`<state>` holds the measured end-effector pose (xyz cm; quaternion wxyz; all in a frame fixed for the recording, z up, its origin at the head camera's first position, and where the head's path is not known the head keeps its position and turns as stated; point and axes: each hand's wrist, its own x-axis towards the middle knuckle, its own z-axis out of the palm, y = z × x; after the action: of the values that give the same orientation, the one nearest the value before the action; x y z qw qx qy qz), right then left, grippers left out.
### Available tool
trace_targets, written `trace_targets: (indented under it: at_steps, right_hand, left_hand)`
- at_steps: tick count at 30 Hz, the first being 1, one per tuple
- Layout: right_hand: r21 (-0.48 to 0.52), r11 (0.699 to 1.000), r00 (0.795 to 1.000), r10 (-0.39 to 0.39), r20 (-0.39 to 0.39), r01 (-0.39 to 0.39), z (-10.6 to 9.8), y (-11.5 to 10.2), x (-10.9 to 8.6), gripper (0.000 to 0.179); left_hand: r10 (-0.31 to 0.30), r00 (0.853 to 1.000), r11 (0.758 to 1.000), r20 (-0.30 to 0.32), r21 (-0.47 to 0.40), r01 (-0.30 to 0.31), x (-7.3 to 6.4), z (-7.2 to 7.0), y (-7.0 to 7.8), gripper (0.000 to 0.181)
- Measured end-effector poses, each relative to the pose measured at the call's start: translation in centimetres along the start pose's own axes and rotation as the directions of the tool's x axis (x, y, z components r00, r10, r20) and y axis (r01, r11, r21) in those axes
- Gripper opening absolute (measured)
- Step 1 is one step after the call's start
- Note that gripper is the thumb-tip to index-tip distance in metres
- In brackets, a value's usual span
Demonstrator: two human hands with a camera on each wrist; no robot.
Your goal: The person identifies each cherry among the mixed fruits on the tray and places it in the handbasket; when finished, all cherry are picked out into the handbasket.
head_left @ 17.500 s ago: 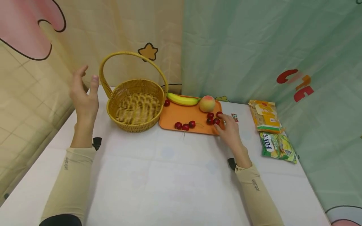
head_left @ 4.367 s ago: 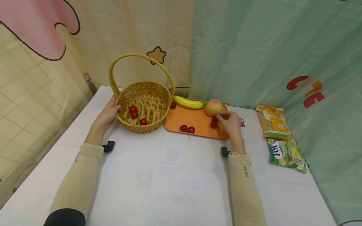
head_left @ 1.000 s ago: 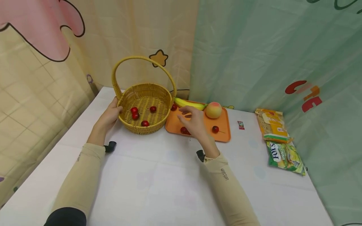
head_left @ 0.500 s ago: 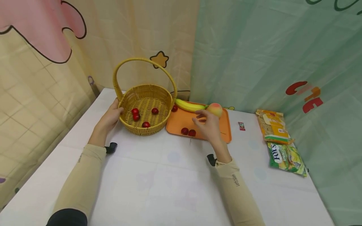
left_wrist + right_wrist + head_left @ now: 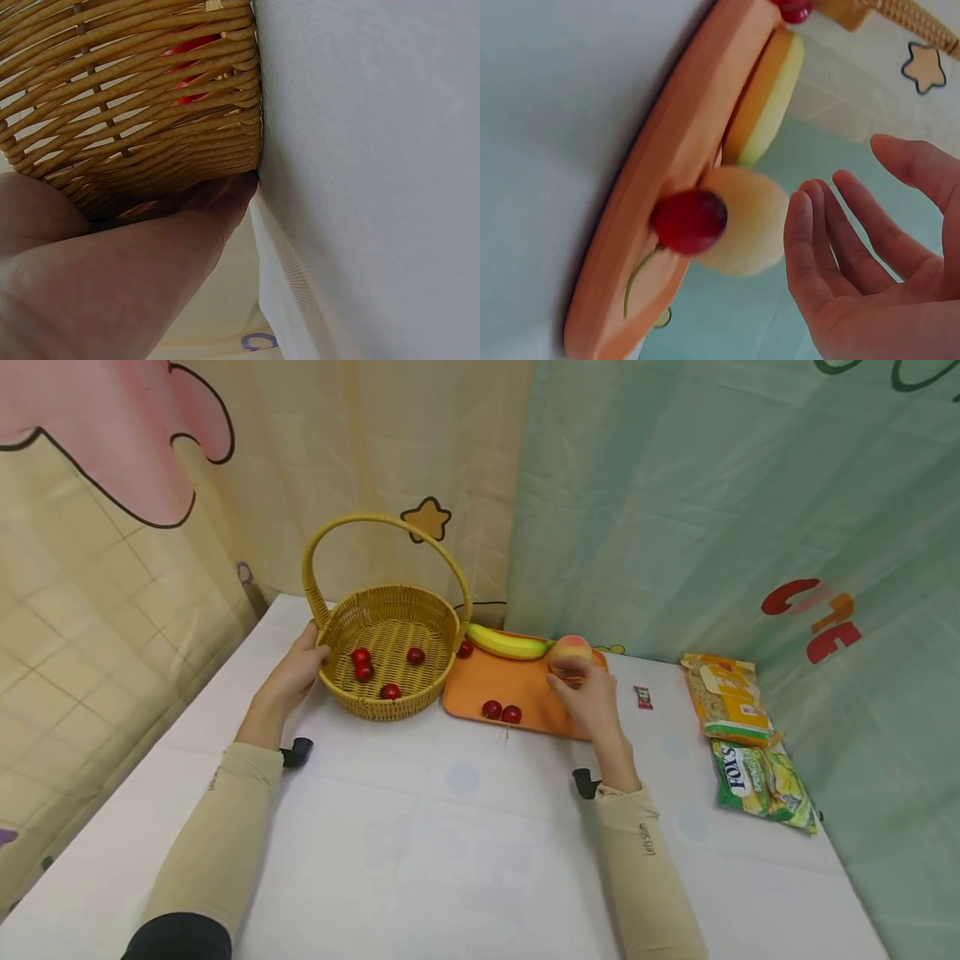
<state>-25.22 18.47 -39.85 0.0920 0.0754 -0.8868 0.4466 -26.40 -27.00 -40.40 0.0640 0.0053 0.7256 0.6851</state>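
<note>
In the head view my left hand (image 5: 292,672) holds the left side of a yellow wicker basket (image 5: 386,708); the left wrist view has this hand (image 5: 127,262) against the basket's woven wall (image 5: 127,97). Several cherries (image 5: 390,692) lie inside. My right hand (image 5: 592,697) hovers over the right part of an orange tray (image 5: 480,681), fingers loosely bent, holding nothing. Below it a stemmed cherry (image 5: 690,221) lies on the tray, hidden in the head view. A peach (image 5: 572,648) is just behind the hand. Two cherries (image 5: 512,714) lie at the tray's front edge.
A banana (image 5: 510,646) lies along the tray's back, with a cherry (image 5: 465,648) at its left end. Right of the tray is a small red wrapped sweet (image 5: 643,697). Farther right lie an orange-yellow bag (image 5: 723,693) and a green Fox's bag (image 5: 761,781). Curtains stand behind.
Since the earliest frame, several cherries have passed from the tray to the basket, and my left hand has taken hold of it. This last second, my right hand moved right across the tray.
</note>
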Motion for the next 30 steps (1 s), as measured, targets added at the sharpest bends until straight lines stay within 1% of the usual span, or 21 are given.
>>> trace_targets:
  at_steps: [4, 8, 10, 14, 17, 20, 23, 30]
  right_hand:
    - [-0.054, 0.997, 0.999, 0.051, 0.006, -0.051, -1.7, 1.1, 0.0, 0.035]
    - [-0.107, 0.992, 0.997, 0.067, 0.039, -0.062, -2.8, 2.3, 0.2, 0.036]
    - [-0.13, 0.988, 0.994, 0.089, 0.065, -0.08, -3.1, 2.8, 0.3, 0.038]
    - [-0.183, 0.972, 0.976, 0.173, 0.135, -0.147, -3.3, 3.3, 0.3, 0.042]
    - [-0.229, 0.958, 0.958, 0.216, 0.187, -0.171, -3.3, 3.5, 0.3, 0.043]
    - [-0.255, 0.953, 0.947, 0.226, 0.228, -0.166, -3.1, 3.5, 0.3, 0.04]
    - [-0.26, 0.952, 0.942, 0.225, 0.25, -0.159, -3.0, 3.5, 0.2, 0.037]
    - [-0.258, 0.956, 0.948, 0.205, 0.245, -0.14, -2.7, 3.7, 0.0, 0.029]
  left_hand:
    - [0.008, 1.0, 1.0, -0.002, 0.008, -0.008, 0.4, -0.2, -0.6, 0.079]
    - [0.013, 1.0, 1.0, -0.007, 0.021, -0.013, 0.8, -0.6, -1.2, 0.078]
    - [0.013, 1.0, 1.0, -0.009, 0.024, -0.013, 1.0, -0.7, -1.5, 0.077]
    - [0.011, 1.0, 1.0, -0.01, 0.019, -0.011, 1.2, -0.9, -1.8, 0.076]
    - [0.011, 1.0, 1.0, -0.01, 0.017, -0.011, 1.2, -0.9, -1.8, 0.076]
    - [0.012, 1.0, 1.0, -0.01, 0.02, -0.012, 1.1, -0.9, -1.7, 0.075]
    - [0.016, 1.0, 1.0, -0.005, 0.017, -0.016, 0.9, -0.8, -1.5, 0.075]
    - [0.007, 1.0, 1.0, 0.0, 0.0, -0.007, 0.9, -0.7, -1.4, 0.076]
